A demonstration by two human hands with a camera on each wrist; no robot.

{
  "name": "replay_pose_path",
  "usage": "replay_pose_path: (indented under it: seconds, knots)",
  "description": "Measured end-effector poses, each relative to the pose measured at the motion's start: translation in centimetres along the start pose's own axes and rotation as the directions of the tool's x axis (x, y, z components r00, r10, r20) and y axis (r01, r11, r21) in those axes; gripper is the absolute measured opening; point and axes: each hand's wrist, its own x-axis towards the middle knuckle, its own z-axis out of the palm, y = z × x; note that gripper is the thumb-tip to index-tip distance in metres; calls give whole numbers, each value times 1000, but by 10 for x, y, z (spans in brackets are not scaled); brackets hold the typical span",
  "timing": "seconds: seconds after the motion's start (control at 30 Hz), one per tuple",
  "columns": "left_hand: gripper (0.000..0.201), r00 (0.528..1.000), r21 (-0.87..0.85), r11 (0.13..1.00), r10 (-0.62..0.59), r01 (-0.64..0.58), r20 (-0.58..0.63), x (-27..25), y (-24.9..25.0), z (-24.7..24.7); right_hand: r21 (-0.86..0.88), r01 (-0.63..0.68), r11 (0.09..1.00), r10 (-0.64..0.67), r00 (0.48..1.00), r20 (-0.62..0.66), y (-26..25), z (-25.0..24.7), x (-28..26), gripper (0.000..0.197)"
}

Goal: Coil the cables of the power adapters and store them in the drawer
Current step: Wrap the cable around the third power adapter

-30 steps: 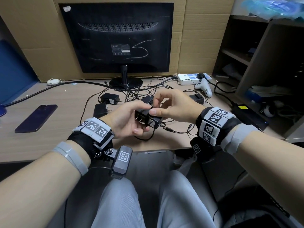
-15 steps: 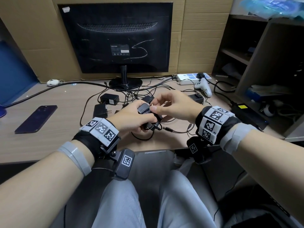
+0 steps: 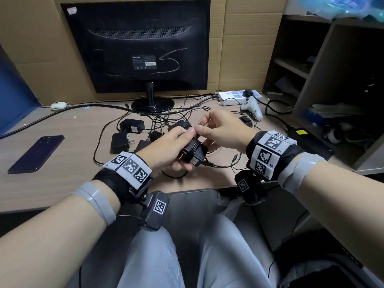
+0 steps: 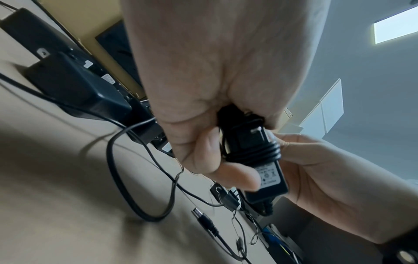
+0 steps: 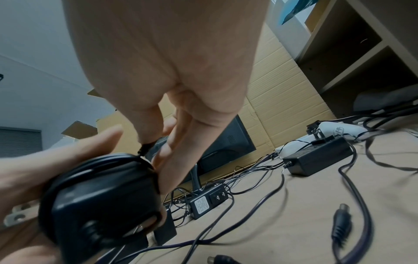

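Observation:
My left hand [image 3: 174, 146] grips a black power adapter [image 3: 194, 151] above the desk's front edge, its thin cable wound several times round the body [image 4: 255, 153]. My right hand [image 3: 216, 129] pinches the cable's free end with the barrel plug [image 3: 201, 123] just above the adapter. In the right wrist view the adapter [image 5: 101, 201] fills the lower left, its metal prongs [image 5: 18, 212] pointing left. More black adapters [image 3: 131, 126] [image 3: 120, 141] lie loose on the desk amid tangled cables. No drawer is in view.
A monitor [image 3: 141, 46] stands at the back with its rear facing me. A dark phone [image 3: 36, 153] lies at the left. A white power strip [image 3: 234, 96] and a white game controller [image 3: 252, 108] sit at the back right, beside a shelf unit [image 3: 332, 80].
The left hand turned the adapter over and back while the right hand carried the cable round it, adding a wrap. The right hand now holds the plug end higher.

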Motion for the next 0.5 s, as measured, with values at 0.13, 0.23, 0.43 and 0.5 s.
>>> replay_pose_path:
  seconds: [0.13,0.23,0.43,0.5]
  knots:
    - [30,994,-38,998,-39,43,100,2,9,8,-7,-45,999,44,998,-36,6,-9,-3,16]
    - [28,988,-30,999,-27,32,150,6,12,18,-13,-64,998,63,993,-96,11,-17,-9,17]
    - [37,976,-57,995,-64,77,206,25,21,51,53,-191,980,196,975,-101,29,-53,-22,19]
    - [32,966,-107,987,-90,119,244,33,23,68,56,-237,970,240,969,-51,36,-71,-32,16]
